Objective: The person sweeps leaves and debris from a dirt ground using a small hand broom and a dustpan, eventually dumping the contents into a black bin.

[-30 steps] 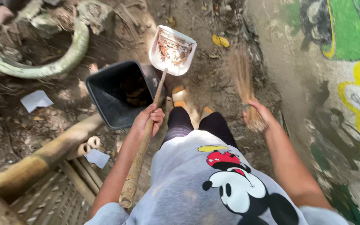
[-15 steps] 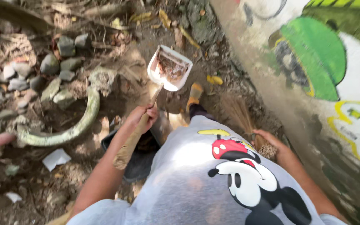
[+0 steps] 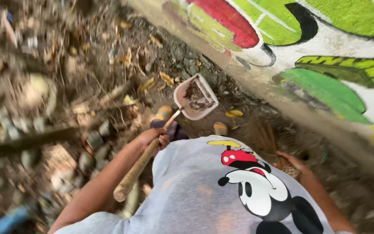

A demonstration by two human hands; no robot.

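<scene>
Dustpan of pale plastic on a long wooden handle (image 3: 194, 97) is in the person's left hand (image 3: 153, 138). The fingers of this hand are wrapped closed around the handle near its middle, and the free end of the stick points down toward the bottom of the view. The scoop is lifted above the dirt, close to the painted wall, and dark soil and small debris lie inside it. The right hand (image 3: 291, 162) is closed on the top of a short brown straw broom (image 3: 265, 138); its bristles hang down toward the ground beside the wall.

From the grip outward: a grey shirt with a cartoon mouse print (image 3: 243, 190) fills the lower middle of the view, and two feet in orange sandals (image 3: 220, 128) stand on the earth under the scoop. Yellow dry leaves (image 3: 233, 113) lie near the wall with green, red and white painting (image 3: 325, 65). Stones and sticks cover the ground on the left, much blurred.

As a judgement, the load could spill. The scoop appears tilted and is held by one hand only, far from the heavy end, so a small turn of the wrist may pour the soil back on the feet. The scoop could also knock against the wall, which is very near.
</scene>
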